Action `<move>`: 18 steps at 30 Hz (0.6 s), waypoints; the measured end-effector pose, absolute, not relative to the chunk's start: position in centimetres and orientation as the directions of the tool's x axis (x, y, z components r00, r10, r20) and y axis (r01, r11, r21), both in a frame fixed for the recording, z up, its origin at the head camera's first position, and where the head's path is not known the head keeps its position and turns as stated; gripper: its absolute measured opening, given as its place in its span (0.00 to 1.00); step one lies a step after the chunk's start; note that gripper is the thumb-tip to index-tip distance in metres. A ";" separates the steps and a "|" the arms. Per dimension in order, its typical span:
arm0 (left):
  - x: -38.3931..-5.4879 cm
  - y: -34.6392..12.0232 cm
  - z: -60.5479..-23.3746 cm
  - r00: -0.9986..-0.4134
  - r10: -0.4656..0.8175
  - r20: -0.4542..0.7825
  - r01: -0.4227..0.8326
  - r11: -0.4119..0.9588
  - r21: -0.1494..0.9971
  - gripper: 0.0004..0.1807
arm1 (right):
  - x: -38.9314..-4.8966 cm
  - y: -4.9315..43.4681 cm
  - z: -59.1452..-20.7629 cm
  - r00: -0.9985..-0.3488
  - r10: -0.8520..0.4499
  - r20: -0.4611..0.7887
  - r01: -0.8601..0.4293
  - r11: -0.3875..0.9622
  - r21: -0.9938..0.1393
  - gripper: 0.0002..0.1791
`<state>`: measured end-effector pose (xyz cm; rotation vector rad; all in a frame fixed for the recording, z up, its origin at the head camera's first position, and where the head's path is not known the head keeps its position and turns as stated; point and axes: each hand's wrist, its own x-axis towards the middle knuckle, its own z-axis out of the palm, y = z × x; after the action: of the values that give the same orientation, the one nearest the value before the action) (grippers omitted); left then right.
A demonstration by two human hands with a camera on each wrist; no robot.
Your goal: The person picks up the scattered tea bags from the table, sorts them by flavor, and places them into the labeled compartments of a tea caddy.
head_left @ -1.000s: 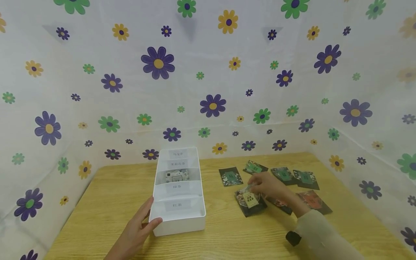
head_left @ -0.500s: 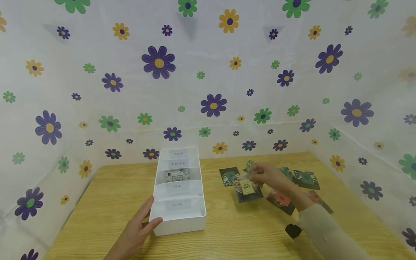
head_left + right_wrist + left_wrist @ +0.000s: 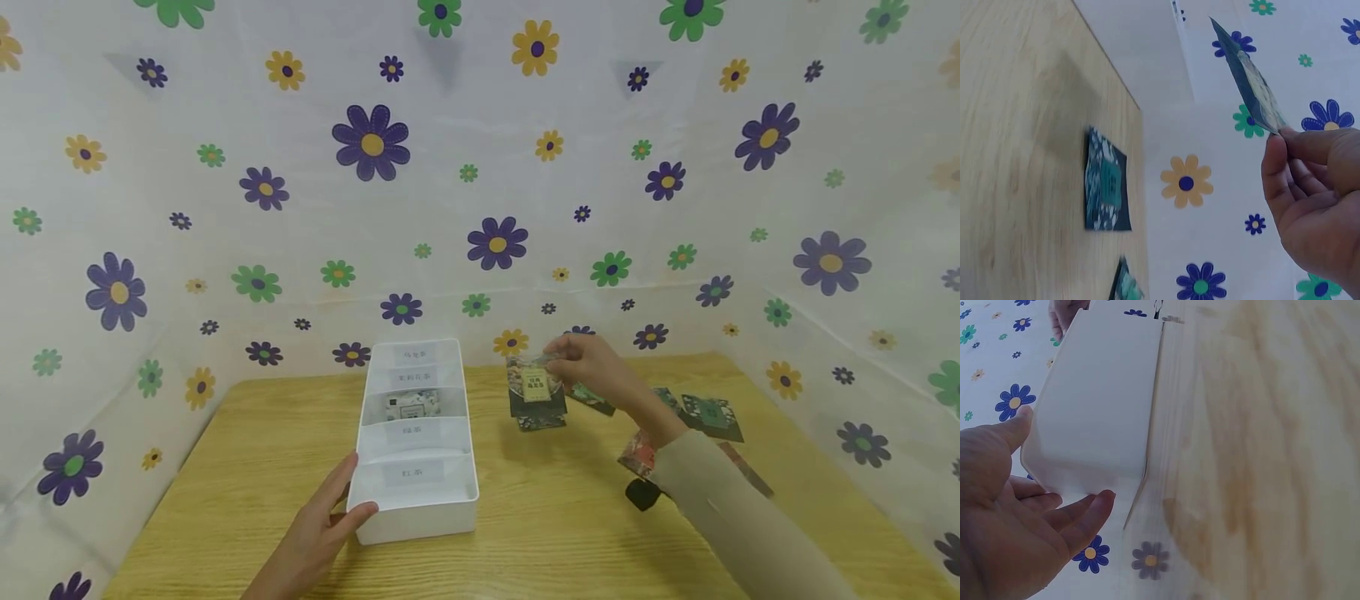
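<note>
A white divided box (image 3: 416, 518) with labelled dividers stands on the table; one slot holds a pale patterned sachet (image 3: 412, 405). At its near left corner my left hand (image 3: 311, 525) grips the box between thumb and fingers. In the left wrist view, thumb and fingertips of the left hand (image 3: 1029, 500) reach round the box (image 3: 1094, 394). My right hand (image 3: 603, 375) pinches the top edge of a dark tea sachet with a yellow label (image 3: 536, 387), raised above the table to the right of the box. The right wrist view has this tea sachet (image 3: 1250, 87) almost edge-on.
A green-labelled sachet (image 3: 1110, 181) lies below the held one, mostly hidden in the head view. More green-labelled sachets (image 3: 711, 417) and red-labelled ones (image 3: 639, 454) lie to the right, partly behind the right arm. Flower-printed cloth (image 3: 495, 167) walls the table's back and sides.
My right hand has lifted the yellow-labelled tea sachet off the table and carried it up and leftward, uncovering the spot where it lay. The left hand keeps its grip on the box.
</note>
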<state>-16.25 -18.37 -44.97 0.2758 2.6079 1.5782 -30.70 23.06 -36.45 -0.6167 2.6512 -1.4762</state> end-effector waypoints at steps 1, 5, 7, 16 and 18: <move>-16.2 -18.4 -45.0 -0.981 0.193 0.022 0.108 0.451 0.886 0.46 | -31.0 22.6 -36.3 -0.922 -0.353 0.161 -0.322 0.464 -0.826 0.18; -16.2 -18.5 -45.0 -0.982 0.186 0.022 0.105 0.447 0.888 0.46 | -32.3 20.8 -36.2 -0.930 -0.302 0.211 -0.333 0.445 -0.831 0.17; -16.2 -18.5 -45.1 -0.982 0.186 0.027 0.108 0.440 0.891 0.46 | -32.7 19.7 -36.1 -0.933 -0.273 0.233 -0.335 0.433 -0.837 0.16; -16.3 -18.5 -45.3 -0.980 0.186 0.070 0.137 0.381 0.914 0.44 | -35.1 15.0 -36.2 -0.924 -0.223 0.310 -0.377 0.404 -0.833 0.13; -16.3 -18.4 -45.2 -0.981 0.183 0.067 0.132 0.371 0.919 0.43 | -35.5 14.2 -36.2 -0.924 -0.222 0.312 -0.377 0.387 -0.841 0.12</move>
<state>-16.26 -18.42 -45.20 0.2950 2.5620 1.7114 -35.52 14.19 -36.23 -0.5949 2.7367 -1.7260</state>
